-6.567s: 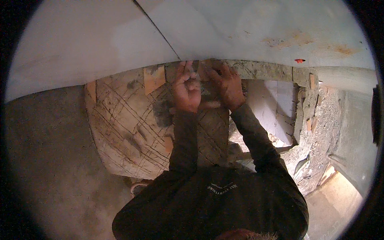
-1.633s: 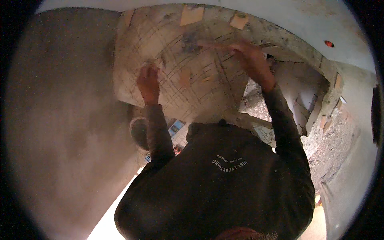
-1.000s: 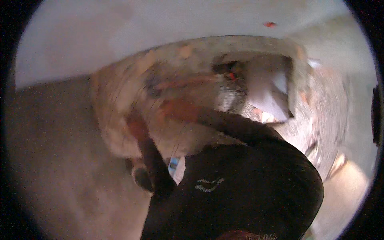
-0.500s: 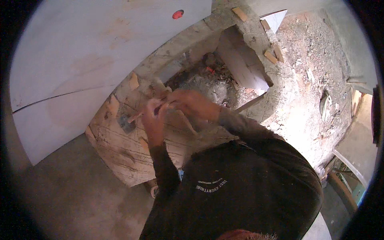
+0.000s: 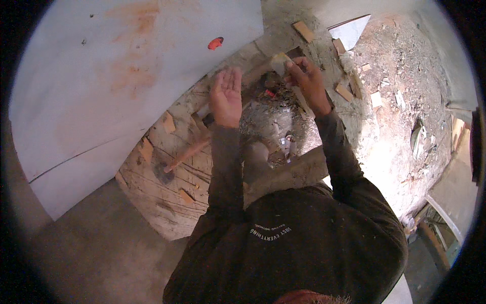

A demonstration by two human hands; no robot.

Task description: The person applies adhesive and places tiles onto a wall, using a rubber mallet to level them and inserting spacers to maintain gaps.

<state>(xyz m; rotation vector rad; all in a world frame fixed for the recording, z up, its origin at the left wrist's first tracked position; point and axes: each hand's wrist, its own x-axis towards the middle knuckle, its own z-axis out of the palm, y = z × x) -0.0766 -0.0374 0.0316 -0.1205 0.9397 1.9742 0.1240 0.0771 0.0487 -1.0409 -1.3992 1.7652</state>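
1. Pale piece (image 5: pixel 280 63) is up in the right hand (image 5: pixel 308 83), pinched between thumb and fingers, seen over the far end of the rubble (image 5: pixel 273 121).
2. Left hand (image 5: pixel 226 101)'s well apart from it, palm showing, fingers straight and gripping nothing.
3. Hammer (image 5: pixel 188 153)'s lying on the slab (image 5: pixel 172 215), partly behind the left forearm.

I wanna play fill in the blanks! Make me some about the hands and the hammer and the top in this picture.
1. The right hand holds a pale piece, but the left hand holds ____.
2. Left or right: in the picture, the hammer lies to the ____ of the left hand.
3. On the dark top, the curved print is coloured ____.

Missing words: nothing; left; white.
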